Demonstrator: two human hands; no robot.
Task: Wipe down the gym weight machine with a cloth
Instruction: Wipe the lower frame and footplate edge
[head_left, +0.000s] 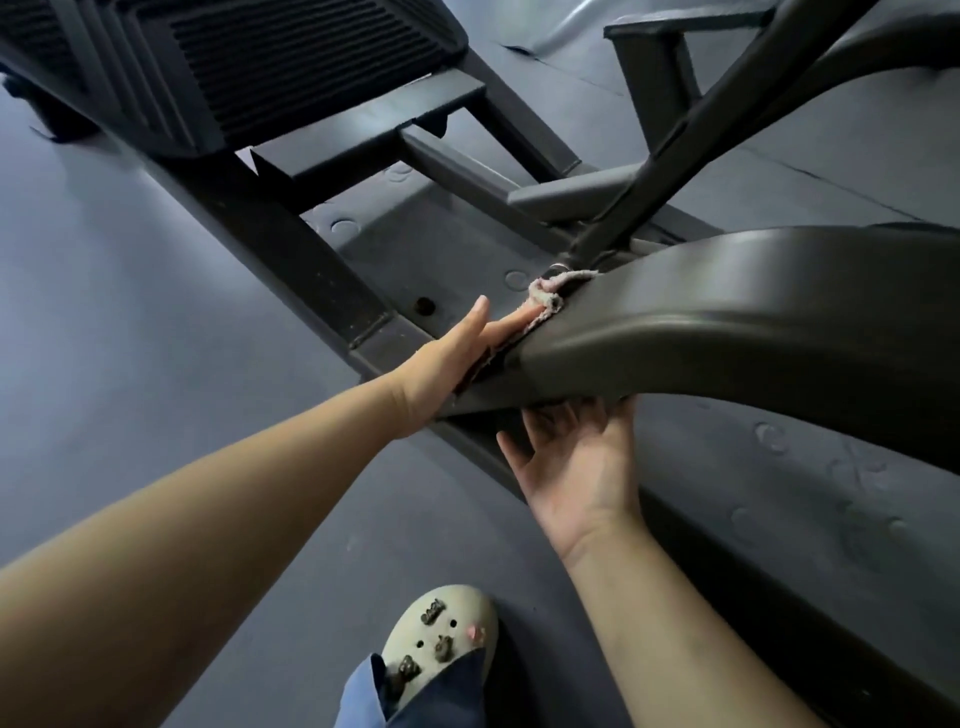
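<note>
**Wiping under way on the curved arm, most of the frame still to do**

Nearest the camera, at the bottom centre of the frame, sits one pale clog (441, 636) with small charms on it, above a blue trouser cuff (363, 696). Two bare forearms reach up from the lower corners toward the weight machine.

At frame centre the left hand (447, 364) lies flat, fingers straight, pressing one pinkish cloth (553, 299) against the left side of the curved dark arm (727, 322), with the cloth bunched ahead of the fingertips toward the joint where a slanted bar (701, 119) meets the arm. Just below, the right hand (576, 467) is open, palm toward the camera, its fingertips touching the underside of that same arm; it holds nothing and seems to steady the part.

Progress, as a judgement: the wipe is in hand on this one member, near its joint. No wet streak or clean-versus-dusty line shows on the dark paint, so I cannot tell which surfaces are finished. The ribbed footplate (291, 67) in the upper left, the flat frame rails (322, 280) running through the middle, and the upright post (654, 73) at upper right are all untouched by either hand now, and probably remain.

Count: two hands, one cloth, one shoe in view, one footplate, one curved arm, one slanted bar.
</note>
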